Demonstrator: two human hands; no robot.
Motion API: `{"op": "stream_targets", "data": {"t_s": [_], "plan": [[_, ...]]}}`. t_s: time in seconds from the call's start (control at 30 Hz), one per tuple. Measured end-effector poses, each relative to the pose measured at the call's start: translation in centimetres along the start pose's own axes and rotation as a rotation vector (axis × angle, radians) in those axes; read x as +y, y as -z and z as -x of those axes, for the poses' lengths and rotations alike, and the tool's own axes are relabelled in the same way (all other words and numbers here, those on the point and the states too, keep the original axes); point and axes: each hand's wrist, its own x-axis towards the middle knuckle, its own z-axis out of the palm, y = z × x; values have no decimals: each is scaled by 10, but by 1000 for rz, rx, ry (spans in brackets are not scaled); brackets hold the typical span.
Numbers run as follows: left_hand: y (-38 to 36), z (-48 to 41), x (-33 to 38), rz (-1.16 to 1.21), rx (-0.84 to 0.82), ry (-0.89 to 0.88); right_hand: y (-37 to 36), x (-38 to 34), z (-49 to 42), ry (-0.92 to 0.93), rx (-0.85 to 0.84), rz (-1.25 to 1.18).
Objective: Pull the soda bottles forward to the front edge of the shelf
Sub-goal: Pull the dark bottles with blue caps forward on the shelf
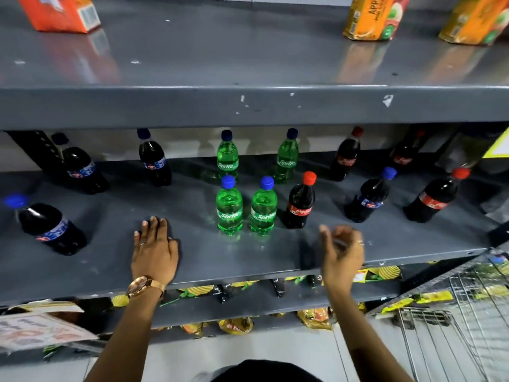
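Soda bottles stand scattered on a grey metal shelf [248, 260]. Two green Sprite bottles [230, 206] [263, 208] and a red-capped cola bottle [300, 202] stand nearest the middle. Two more Sprite bottles [227, 155] stand behind them. Dark blue-capped bottles [48, 224] stand at the left and rear, and other cola bottles [432, 198] stand at the right. My left hand [154, 249] lies flat on the shelf, left of the Sprite bottles, holding nothing. Blurred by motion, my right hand [343, 255] hovers over the shelf's front edge below the cola bottle, fingers loosely curled and empty.
An upper shelf [248, 106] overhangs the bottles and carries juice cartons [371, 17] and an orange box [60, 12]. Snack packets [237, 325] fill the shelf below. A wire trolley [446, 321] stands at the lower right, a cardboard box [38, 329] at the lower left.
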Motion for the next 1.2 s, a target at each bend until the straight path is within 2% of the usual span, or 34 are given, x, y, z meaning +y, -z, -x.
{"op": "stream_targets", "data": {"t_s": [0.1, 0.23, 0.37, 0.53, 0.73, 0.9, 1.07, 1.2], "plan": [[0, 1, 1, -8, 4, -1, 25, 7, -61, -35, 113, 146], [-1, 0, -2, 9, 16, -10, 30, 24, -116, -94, -6, 232], [0, 2, 0, 27, 32, -2, 33, 28, -121, -80, -17, 224], [3, 4, -2, 24, 16, -3, 46, 18, -72, -83, -67, 209], [6, 4, -5, 47, -29, -46, 30, -1, 16, -46, -244, 150], [21, 5, -35, 24, -119, -211, -24, -15, 87, 10, -420, 137], [37, 7, -86, 35, -123, -187, -106, -29, 144, 31, -612, 120], [38, 6, -108, 22, -139, -224, -172, -36, 169, 91, -677, 108]]}}
